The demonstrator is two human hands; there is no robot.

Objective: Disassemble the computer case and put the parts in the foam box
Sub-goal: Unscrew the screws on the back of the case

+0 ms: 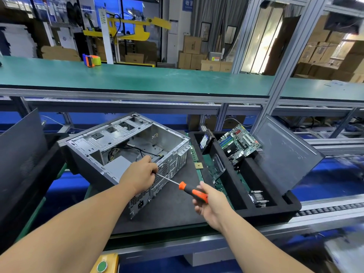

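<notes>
The open grey computer case (110, 146) lies on its side on a dark mat, with cables and a power supply (120, 164) inside. My left hand (141, 172) rests on the case's rear edge, fingers pinched at the screwdriver's tip. My right hand (208, 203) grips the orange-and-black handle of the screwdriver (189, 189), whose shaft points at the rear panel. To the right, the black foam box (246, 205) holds a motherboard (238, 144), a hard drive (204, 142), a clear plastic part (218, 166) and a heatsink (258, 198).
A CPU chip (198, 165) and a memory stick (194, 153) lie on the mat between case and foam box. A dark side panel (283, 152) leans at the right, another panel (21, 146) at the left. A green shelf (137, 77) with a tape dispenser (91, 60) runs behind.
</notes>
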